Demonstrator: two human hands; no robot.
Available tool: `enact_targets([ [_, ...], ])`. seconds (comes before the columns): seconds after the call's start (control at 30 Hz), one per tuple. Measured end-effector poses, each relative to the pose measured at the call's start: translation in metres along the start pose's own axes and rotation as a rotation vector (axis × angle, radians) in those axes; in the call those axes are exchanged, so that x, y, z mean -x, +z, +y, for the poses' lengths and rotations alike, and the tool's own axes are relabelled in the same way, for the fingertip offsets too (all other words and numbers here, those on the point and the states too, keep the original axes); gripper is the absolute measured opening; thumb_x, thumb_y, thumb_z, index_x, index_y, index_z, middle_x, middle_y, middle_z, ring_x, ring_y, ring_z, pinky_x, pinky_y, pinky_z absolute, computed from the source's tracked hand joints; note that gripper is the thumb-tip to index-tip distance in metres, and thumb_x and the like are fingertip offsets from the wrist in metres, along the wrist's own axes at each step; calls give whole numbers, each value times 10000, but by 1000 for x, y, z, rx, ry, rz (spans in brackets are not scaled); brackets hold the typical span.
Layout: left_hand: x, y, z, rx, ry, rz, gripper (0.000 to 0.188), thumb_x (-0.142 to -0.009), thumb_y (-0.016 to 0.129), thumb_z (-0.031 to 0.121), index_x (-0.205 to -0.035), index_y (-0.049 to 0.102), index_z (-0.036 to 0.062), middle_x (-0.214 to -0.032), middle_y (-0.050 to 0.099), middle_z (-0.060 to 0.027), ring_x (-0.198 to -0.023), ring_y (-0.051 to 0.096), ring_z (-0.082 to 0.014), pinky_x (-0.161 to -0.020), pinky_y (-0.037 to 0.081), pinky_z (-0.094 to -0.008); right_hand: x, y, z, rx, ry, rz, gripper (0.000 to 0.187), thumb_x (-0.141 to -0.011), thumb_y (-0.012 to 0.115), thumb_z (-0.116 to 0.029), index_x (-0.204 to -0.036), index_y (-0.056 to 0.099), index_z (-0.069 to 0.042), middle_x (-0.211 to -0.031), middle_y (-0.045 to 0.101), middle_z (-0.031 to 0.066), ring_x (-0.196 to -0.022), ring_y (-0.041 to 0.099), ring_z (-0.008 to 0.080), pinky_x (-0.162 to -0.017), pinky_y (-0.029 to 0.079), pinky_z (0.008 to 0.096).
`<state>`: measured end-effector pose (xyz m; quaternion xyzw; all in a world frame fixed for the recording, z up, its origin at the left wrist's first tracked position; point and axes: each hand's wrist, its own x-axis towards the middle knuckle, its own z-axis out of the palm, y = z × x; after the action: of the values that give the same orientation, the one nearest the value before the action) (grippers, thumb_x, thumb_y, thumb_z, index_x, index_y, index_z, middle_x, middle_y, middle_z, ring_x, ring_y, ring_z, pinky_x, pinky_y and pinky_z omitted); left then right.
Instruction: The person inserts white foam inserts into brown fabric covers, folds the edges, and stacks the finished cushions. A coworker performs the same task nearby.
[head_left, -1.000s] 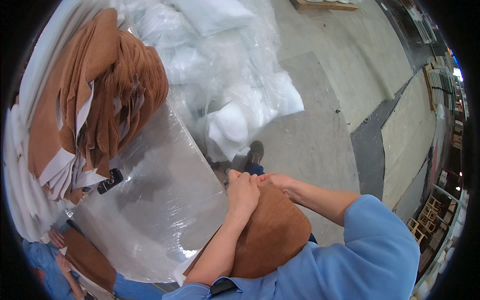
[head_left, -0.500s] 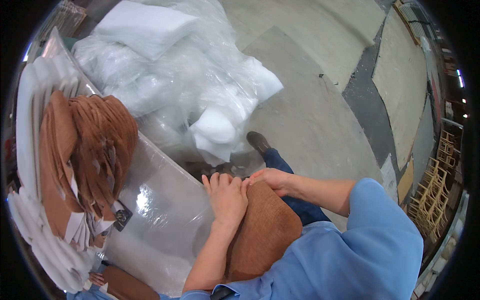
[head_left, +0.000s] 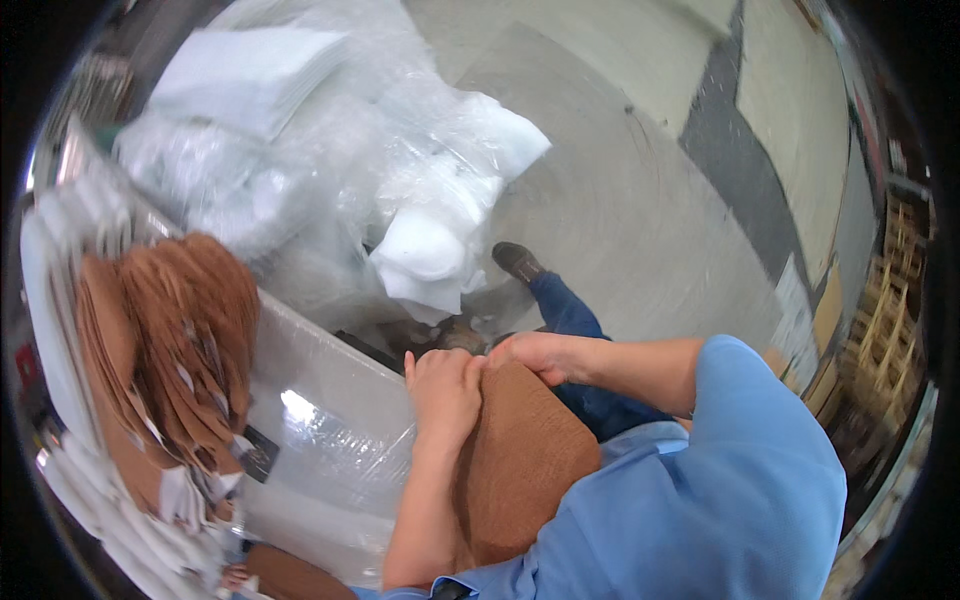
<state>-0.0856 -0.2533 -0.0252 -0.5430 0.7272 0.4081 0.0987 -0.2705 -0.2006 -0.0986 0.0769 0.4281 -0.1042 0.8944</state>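
Note:
A brown fabric-covered cushion rests against my body at the near edge of the plastic-covered table. At its far corner, my left hand lies over the edge, fingers bent around it and the tips partly hidden. Close beside it, my right hand pinches the same corner, its fingers curled and mostly out of sight. The two hands almost touch. To the left, a thick bundle of brown fabric covers with white inner flaps lies near white foam pads.
Shiny plastic covers the table; a dark square lies there. White foam pads line its left side. Foam sheets in clear plastic heap beyond. Another person's hand is by a brown cushion. Wooden frames stand right.
The whole view has shifted a little, with some blur. Both hands stay at the cushion's far corner, and the right fingers have moved slightly along it.

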Motion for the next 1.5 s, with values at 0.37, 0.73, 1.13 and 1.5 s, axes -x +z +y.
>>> enact_targets([
  [0.37, 37, 4, 62, 1322, -27, -113, 887, -1089, 393, 639, -1692, 75, 72, -1682, 299, -273, -1576, 287, -366, -1286, 244, -478, 38, 46, 8, -501, -660, -47, 911, -1040, 345, -773, -1686, 250, -137, -1511, 481, 130, -1257, 472, 169, -1124, 383, 348],
  [0.73, 26, 30, 27, 1275, -19, -2, 850, -1119, 267, 619, -1702, -55, 90, -1754, 136, -224, -1616, 178, -373, -1297, 176, -459, -24, 39, -7, -158, -366, 75, 726, -1049, 343, -758, -922, 597, -90, -1149, 668, 109, -1011, 619, 175, -891, 497, 334],
  [1.13, 36, 30, 10, 1637, -94, 298, 852, -1051, 493, 652, -1698, 164, 206, -1679, 328, -91, -1476, 416, -306, -1229, 376, -487, 5, 29, -12, -206, -959, 200, 704, -1141, 329, -549, -1488, 524, 32, -1037, 749, 122, -1102, 667, 190, -1060, 476, 380],
  [1.5, 34, 43, 1, 1526, -23, 323, 901, -1055, 404, 706, -1714, 98, 175, -1747, 191, -150, -1572, 289, -348, -1264, 285, -504, 20, 61, -8, 209, -1003, -68, 600, -1115, 411, -506, -1004, 746, -20, -689, 682, 56, -669, 613, 122, -691, 490, 292],
])
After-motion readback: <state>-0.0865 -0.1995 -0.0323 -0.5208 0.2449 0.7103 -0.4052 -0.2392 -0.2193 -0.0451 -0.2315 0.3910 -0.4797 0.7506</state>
